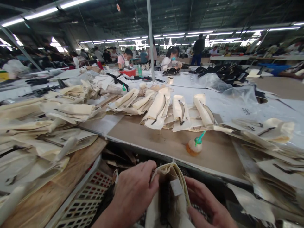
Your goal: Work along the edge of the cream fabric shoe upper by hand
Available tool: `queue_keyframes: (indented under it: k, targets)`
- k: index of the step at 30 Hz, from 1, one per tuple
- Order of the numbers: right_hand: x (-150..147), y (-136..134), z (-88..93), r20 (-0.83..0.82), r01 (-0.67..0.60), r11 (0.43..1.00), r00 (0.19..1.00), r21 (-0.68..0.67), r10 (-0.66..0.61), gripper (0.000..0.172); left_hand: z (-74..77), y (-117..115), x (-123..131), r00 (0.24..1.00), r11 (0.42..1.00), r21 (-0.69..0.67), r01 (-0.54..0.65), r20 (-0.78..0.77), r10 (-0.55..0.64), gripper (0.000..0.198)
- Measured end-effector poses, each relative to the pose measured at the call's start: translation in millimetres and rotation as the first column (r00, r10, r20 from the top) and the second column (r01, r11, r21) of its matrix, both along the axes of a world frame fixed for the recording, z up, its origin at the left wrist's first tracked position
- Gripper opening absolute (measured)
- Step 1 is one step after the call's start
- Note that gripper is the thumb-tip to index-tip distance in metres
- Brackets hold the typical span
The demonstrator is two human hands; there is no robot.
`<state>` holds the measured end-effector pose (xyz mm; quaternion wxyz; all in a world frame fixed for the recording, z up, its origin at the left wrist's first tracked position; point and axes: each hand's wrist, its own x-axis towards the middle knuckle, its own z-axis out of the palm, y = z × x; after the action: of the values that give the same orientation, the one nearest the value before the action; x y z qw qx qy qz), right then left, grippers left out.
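Observation:
Between my hands, low in the head view, is a cream fabric bag piece [181,202] with a dark inside and a small white label. My left hand [136,190] pinches its upper left edge between thumb and fingers. Around the right side curls my right hand [206,202], its fingers behind the fabric and its thumb in front. The lower part of the piece runs out of the frame. Just beyond, on the table, stands a round glue bottle [194,146] with a green nozzle.
Cream pieces with dark zippers [158,109] lie in a row across the table [142,137]. More are stacked at left [54,139] and right [280,161]. A white plastic basket [87,193] sits below the table edge. Several people work farther back, near a metal pole [150,41].

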<state>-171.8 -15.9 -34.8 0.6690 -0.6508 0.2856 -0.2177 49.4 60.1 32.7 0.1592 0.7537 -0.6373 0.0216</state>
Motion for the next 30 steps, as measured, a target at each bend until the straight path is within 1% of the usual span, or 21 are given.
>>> queue_keyframes:
  k: [1, 2, 3, 4, 5, 7, 8, 9, 11, 13, 15, 17, 19, 21, 24, 25, 26, 27, 29, 30]
  targets:
    - [-1.6, -2.9, 3.3, -0.014, -0.014, 1.000, 1.000, -0.023, 0.014, 0.050, 4.6, -5.9, 1.2, 0.997, 0.998, -0.033, 0.057, -0.047, -0.059, 0.017]
    - [-2.8, -4.8, 6.8, -0.023, -0.018, 0.999, 1.000, -0.047, 0.017, 0.049, 9.5, -12.4, 2.4, 0.984, 0.989, -0.060, 0.138, -0.108, -0.144, 0.030]
    - [-3.6, -5.8, 10.3, -0.026, -0.006, 0.998, 1.000, -0.063, 0.004, 0.049, 14.2, -19.1, 3.5, 0.953, 0.969, -0.073, 0.236, -0.177, -0.246, 0.039]
    - [-4.0, -6.4, 13.8, -0.024, 0.016, 0.998, 1.000, -0.064, -0.017, 0.049, 18.4, -26.0, 4.5, 0.904, 0.938, -0.074, 0.339, -0.249, -0.347, 0.042]
    - [-4.2, -6.8, 17.2, -0.021, 0.031, 0.998, 0.999, -0.050, -0.032, 0.050, 22.0, -32.9, 5.1, 0.846, 0.899, -0.065, 0.433, -0.315, -0.430, 0.041]
    - [-4.6, -9.4, 22.8, -0.016, 0.023, 1.000, 1.000, 0.001, -0.023, 0.050, 27.1, -46.2, 5.5, 0.750, 0.821, -0.027, 0.571, -0.391, -0.534, 0.033]
    - [-4.7, -12.1, 24.7, -0.011, -0.004, 1.000, 1.000, 0.025, 0.004, 0.050, 28.9, -52.3, 5.1, 0.724, 0.790, 0.001, 0.614, -0.399, -0.562, 0.029]
    - [-4.9, -15.9, 25.8, 0.000, -0.046, 0.998, 0.999, 0.043, 0.046, 0.049, 30.4, -57.8, 4.5, 0.714, 0.767, 0.035, 0.641, -0.392, -0.579, 0.024]
    - [-4.5, -25.9, 25.6, 0.037, -0.120, 0.991, 0.992, 0.059, 0.118, 0.046, 33.0, -66.0, 3.4, 0.729, 0.745, 0.118, 0.657, -0.352, -0.587, 0.016]
    - [-2.7, -36.7, 23.1, 0.085, -0.172, 0.982, 0.983, 0.081, 0.165, 0.044, 35.0, -69.9, 3.2, 0.762, 0.749, 0.184, 0.636, -0.301, -0.573, 0.011]
    - [0.4, -45.4, 20.6, 0.127, -0.218, 0.966, 0.971, 0.143, 0.200, 0.044, 35.3, -69.8, 4.4, 0.783, 0.756, 0.217, 0.618, -0.260, -0.565, 0.011]
    - [3.7, -51.0, 20.5, 0.145, -0.255, 0.943, 0.963, 0.214, 0.228, 0.044, 33.1, -67.7, 6.3, 0.788, 0.759, 0.220, 0.613, -0.242, -0.567, 0.009]
    - [5.9, -54.7, 23.8, 0.144, -0.273, 0.930, 0.959, 0.248, 0.243, 0.043, 29.1, -65.6, 8.0, 0.785, 0.758, 0.210, 0.617, -0.234, -0.574, 0.006]
    - [6.3, -58.0, 30.9, 0.136, -0.297, 0.918, 0.953, 0.264, 0.269, 0.043, 25.1, -64.9, 8.8, 0.781, 0.760, 0.192, 0.621, -0.236, -0.579, 0.006]
    - [2.5, -61.2, 45.2, 0.090, -0.359, 0.892, 0.933, 0.275, 0.348, 0.043, 22.3, -66.7, 8.3, 0.776, 0.761, 0.175, 0.624, -0.248, -0.579, 0.007]
    - [-0.1, -60.9, 49.6, 0.036, -0.368, 0.899, 0.928, 0.240, 0.370, 0.042, 22.1, -67.6, 7.8, 0.774, 0.762, 0.167, 0.626, -0.249, -0.581, 0.008]
    - [-3.3, -59.5, 53.1, -0.045, -0.362, 0.916, 0.926, 0.173, 0.375, 0.041, 22.2, -68.3, 7.2, 0.771, 0.761, 0.158, 0.629, -0.250, -0.585, 0.009]
    - [-6.8, -56.9, 55.4, -0.142, -0.335, 0.938, 0.928, 0.083, 0.344, 0.041, 22.3, -68.9, 6.5, 0.763, 0.756, 0.147, 0.638, -0.252, -0.595, 0.010]
    - [-13.4, -48.9, 56.2, -0.309, -0.241, 0.967, 0.929, -0.081, 0.205, 0.042, 22.6, -69.5, 5.4, 0.740, 0.740, 0.118, 0.662, -0.258, -0.621, 0.011]
    - [-15.7, -44.2, 55.2, -0.347, -0.182, 0.978, 0.928, -0.105, 0.135, 0.043, 22.8, -69.6, 5.1, 0.728, 0.731, 0.105, 0.674, -0.261, -0.634, 0.011]
